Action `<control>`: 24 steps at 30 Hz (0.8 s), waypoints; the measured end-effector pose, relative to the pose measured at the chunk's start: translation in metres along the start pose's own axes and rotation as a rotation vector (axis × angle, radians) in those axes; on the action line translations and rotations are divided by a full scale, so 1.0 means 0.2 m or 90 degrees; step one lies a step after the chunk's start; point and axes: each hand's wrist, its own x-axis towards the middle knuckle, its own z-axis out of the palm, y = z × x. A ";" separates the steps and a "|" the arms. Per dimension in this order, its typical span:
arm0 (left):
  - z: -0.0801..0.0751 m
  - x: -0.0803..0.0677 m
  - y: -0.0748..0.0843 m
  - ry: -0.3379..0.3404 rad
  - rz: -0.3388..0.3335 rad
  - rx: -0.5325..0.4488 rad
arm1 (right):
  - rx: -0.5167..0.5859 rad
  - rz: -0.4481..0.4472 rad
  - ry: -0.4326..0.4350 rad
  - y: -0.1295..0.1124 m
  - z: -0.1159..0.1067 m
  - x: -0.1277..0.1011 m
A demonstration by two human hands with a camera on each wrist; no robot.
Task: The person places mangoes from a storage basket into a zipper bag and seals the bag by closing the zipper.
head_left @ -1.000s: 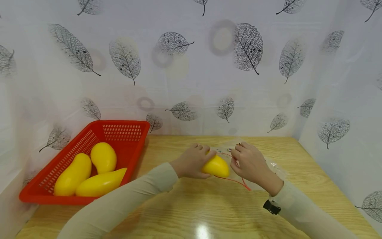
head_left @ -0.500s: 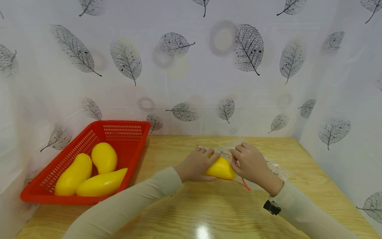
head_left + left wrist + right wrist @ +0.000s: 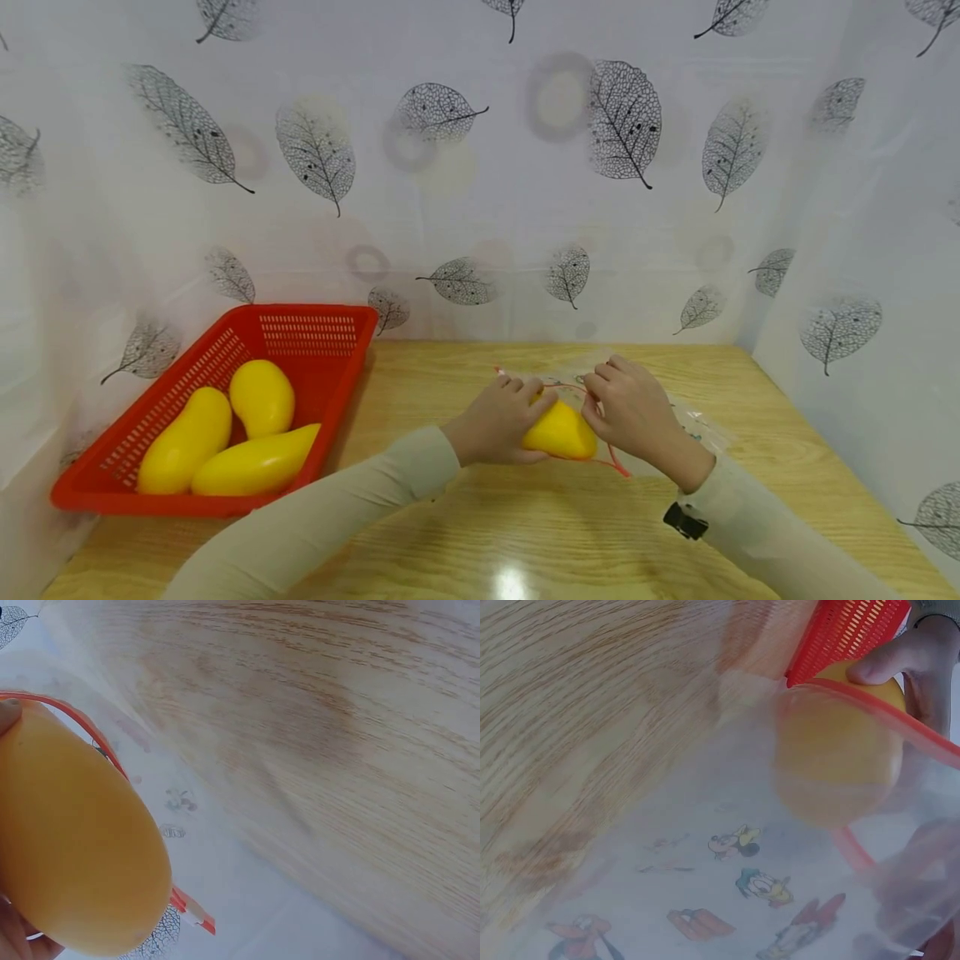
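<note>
Both sleeved arms reach forward over the table, the left hand [image 3: 498, 417] curled in a grip, the right hand [image 3: 630, 408] pinching, fingers bent.

Pale wooden table [image 3: 465, 533] with a glare spot, leaf-printed white curtain walls [image 3: 480, 183] around.

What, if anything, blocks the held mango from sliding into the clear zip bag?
Nothing visible does. The left hand grips the mango, whose tip already sits at the red-edged mouth of the bag, which the right hand holds open.
</note>
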 end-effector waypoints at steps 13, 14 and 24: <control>0.02 0.01 0.03 -0.050 -0.009 0.002 | -0.001 -0.011 0.001 -0.02 0.00 0.01; 0.03 0.02 0.03 -0.056 -0.010 0.003 | 0.001 -0.011 0.001 -0.02 0.00 0.01; 0.05 0.07 0.08 -0.028 -0.005 0.030 | 0.004 -0.016 0.015 -0.03 -0.01 0.02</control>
